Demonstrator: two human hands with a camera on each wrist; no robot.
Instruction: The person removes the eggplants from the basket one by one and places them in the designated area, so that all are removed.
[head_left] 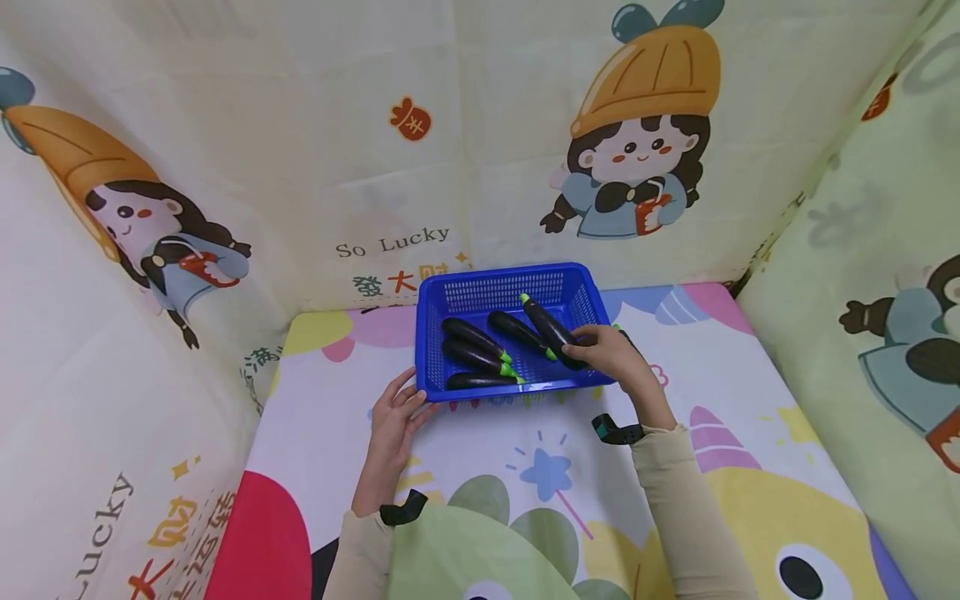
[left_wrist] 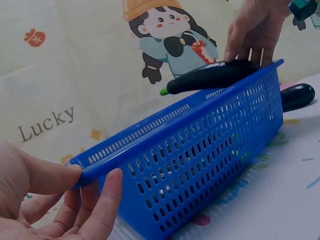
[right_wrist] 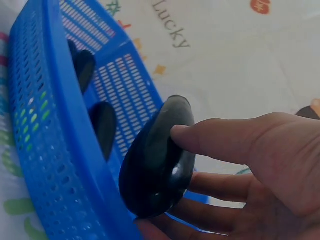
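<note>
A blue plastic basket [head_left: 480, 392] with slotted walls stands on the table. My left hand [head_left: 392, 423] holds its near left corner; in the left wrist view the thumb lies on the rim and the fingers sit under it. My right hand [head_left: 611, 354] grips a dark eggplant [head_left: 550, 325] by its thick end, thumb on one side and fingers on the other. This eggplant is held tilted over the right part of the basket, green stem end pointing away. Several other eggplants [head_left: 472, 357] lie inside, mostly toward the left.
Outside the basket on the right lies another eggplant [left_wrist: 298, 96], mostly hidden behind my right hand in the head view. A patterned cloth [head_left: 480, 467] covers the table. Printed cloth walls [head_left: 495, 167] rise close behind the basket and at both sides.
</note>
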